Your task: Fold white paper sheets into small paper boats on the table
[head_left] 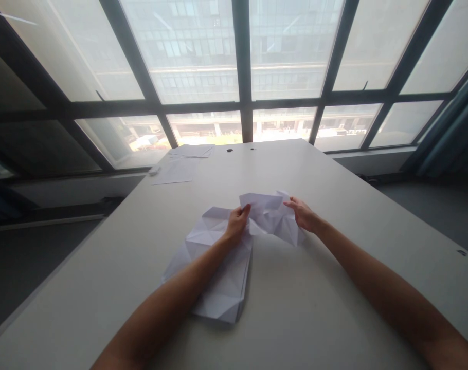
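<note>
Between my two hands is a creased sheet of white paper [270, 216], partly folded and lifted off the table. My left hand [237, 222] pinches its left edge, thumb on top. At the right edge my right hand [301, 213] grips the same sheet, its fingers partly behind the paper. Under my left forearm lies a stack of creased white paper sheets [222, 277], marked with fold lines and slightly raised at the edges. My left wrist hides part of this stack.
The white table [334, 298] stretches to a row of windows [203, 56]. Flat paper sheets [176, 172] lie at its far left, beside a small white object [154, 170]. A round cable hole [230, 150] sits near the far edge. A blue curtain [446, 128] hangs at right.
</note>
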Action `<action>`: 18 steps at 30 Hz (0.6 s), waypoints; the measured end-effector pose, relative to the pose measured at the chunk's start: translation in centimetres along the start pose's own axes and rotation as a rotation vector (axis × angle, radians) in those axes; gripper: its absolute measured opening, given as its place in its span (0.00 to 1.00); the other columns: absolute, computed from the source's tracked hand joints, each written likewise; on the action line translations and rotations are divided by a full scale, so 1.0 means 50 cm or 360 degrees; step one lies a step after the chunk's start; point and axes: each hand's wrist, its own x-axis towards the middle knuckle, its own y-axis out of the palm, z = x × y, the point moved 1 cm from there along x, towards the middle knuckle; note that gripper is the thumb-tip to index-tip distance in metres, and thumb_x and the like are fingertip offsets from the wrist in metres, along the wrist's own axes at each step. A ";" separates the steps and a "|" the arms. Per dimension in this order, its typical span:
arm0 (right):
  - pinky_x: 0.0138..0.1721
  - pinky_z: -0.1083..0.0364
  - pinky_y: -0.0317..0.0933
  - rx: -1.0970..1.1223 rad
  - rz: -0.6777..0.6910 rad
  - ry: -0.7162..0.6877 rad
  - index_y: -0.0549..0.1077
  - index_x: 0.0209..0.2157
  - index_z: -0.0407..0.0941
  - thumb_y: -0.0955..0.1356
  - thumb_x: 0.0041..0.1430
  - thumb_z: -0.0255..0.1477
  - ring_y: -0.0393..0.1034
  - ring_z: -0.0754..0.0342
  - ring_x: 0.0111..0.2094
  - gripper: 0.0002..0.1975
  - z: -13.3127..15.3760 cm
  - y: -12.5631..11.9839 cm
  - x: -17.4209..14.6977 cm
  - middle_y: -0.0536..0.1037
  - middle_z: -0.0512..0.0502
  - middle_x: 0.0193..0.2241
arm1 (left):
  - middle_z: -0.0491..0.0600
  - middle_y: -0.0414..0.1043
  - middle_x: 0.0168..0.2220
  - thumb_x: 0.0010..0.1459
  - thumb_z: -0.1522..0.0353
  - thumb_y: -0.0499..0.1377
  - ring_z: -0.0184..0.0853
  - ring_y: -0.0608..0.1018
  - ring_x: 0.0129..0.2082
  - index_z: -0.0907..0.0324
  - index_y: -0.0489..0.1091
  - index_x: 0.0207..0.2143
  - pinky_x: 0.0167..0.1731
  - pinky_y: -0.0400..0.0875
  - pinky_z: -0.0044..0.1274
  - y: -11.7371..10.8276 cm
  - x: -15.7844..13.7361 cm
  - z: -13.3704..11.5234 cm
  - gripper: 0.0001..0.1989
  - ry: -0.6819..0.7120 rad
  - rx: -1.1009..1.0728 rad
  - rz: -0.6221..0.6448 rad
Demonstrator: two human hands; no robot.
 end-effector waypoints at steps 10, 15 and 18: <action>0.31 0.50 0.72 0.0087 -0.0247 0.0142 0.77 0.30 0.40 0.75 0.51 0.35 0.76 0.46 0.28 0.12 -0.026 -0.011 0.011 0.81 0.38 0.30 | 0.56 0.78 0.34 0.53 0.52 0.65 0.36 0.79 0.30 0.67 0.76 0.39 0.32 0.73 0.27 -0.003 0.008 0.011 0.25 0.0087 -0.0260 0.0108; 0.27 0.54 0.70 0.0009 -0.0384 0.0155 0.77 0.31 0.40 0.74 0.49 0.32 0.75 0.48 0.29 0.10 -0.021 -0.044 0.026 0.81 0.38 0.32 | 0.54 0.77 0.31 0.52 0.52 0.65 0.35 0.78 0.28 0.66 0.74 0.37 0.27 0.71 0.23 -0.016 0.023 0.009 0.24 0.0113 -0.0366 -0.0118; 0.23 0.56 0.66 -0.0162 -0.0439 0.0102 0.77 0.30 0.40 0.74 0.48 0.35 0.73 0.50 0.26 0.12 -0.021 -0.056 0.030 0.80 0.38 0.29 | 0.50 0.74 0.26 0.52 0.50 0.64 0.32 0.76 0.23 0.65 0.73 0.33 0.22 0.67 0.21 -0.019 0.028 0.008 0.24 0.0159 -0.0188 -0.0203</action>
